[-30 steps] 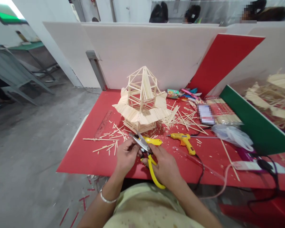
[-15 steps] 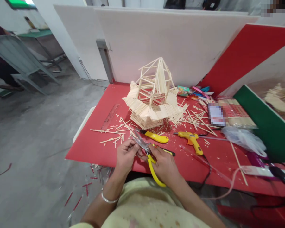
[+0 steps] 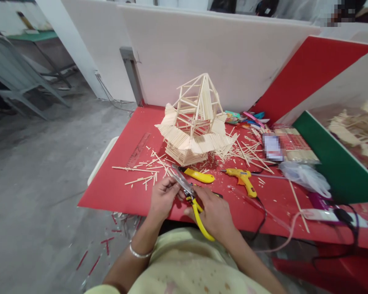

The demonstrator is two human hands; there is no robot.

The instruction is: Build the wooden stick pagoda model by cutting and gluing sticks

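Yellow-handled shears [image 3: 205, 226] are gripped in my right hand [image 3: 216, 210], their metal blades pointing up and to the left over the table's front edge. My left hand [image 3: 162, 201] is closed in a pinch right beside the blades; whatever its fingertips hold is too small to make out. Beyond both hands stands a house-like model [image 3: 191, 141] built of thin wooden sticks, with an open-framed upper part and a flared lower roof. A yellow utility knife [image 3: 199, 175] lies between the hands and the model. Another dark and yellow tool is partly hidden behind my right hand.
Cut sticks [image 3: 141, 179] and scraps litter the red tabletop [image 3: 110, 192]. To the right are a yellow glue gun [image 3: 243, 179] with its cord, a plastic bag [image 3: 305, 175], packs of sticks [image 3: 297, 145] and a power strip [image 3: 320, 214]. A clear ruler [image 3: 138, 150] lies left.
The whole view has shifted slightly, so the table things sit a little further left. Both hands stay together at the shears, and the blades look closer together now.
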